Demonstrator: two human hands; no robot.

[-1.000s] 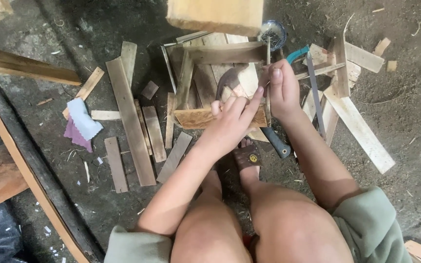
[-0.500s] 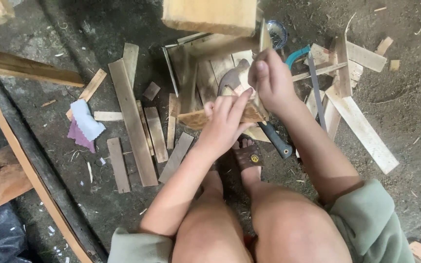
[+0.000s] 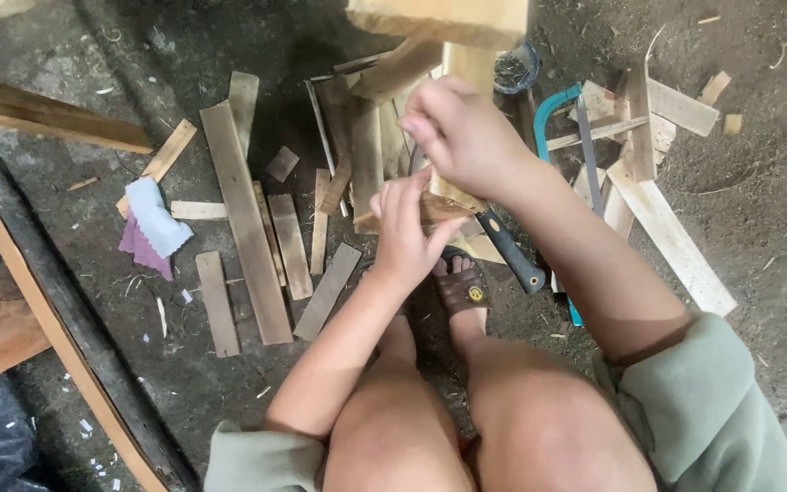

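Note:
My left hand (image 3: pixel 407 232) grips a small brown piece of wood (image 3: pixel 434 210) held just above my sandalled foot (image 3: pixel 462 292). My right hand (image 3: pixel 462 137) is raised above it with its fingertips pinched together, right in front of a pale upright slat (image 3: pixel 468 68). What the fingertips pinch is too small to make out. A hammer with a black grip (image 3: pixel 512 251) lies under both hands. Behind them stands a frame of loose wooden slats (image 3: pixel 362 137).
Flat wooden strips (image 3: pixel 243 214) lie to the left beside a white and purple rag (image 3: pixel 152 223). A teal-framed hacksaw (image 3: pixel 557 105) and pale offcuts (image 3: pixel 671 237) lie on the right. A round tin (image 3: pixel 516 68) sits at the back. A long beam (image 3: pixel 43 114) and boards lie at the far left.
My right hand has risen and moved left, from beside the tin to above my left hand. The camera view has shifted, and the slats behind the hands now lie more tilted.

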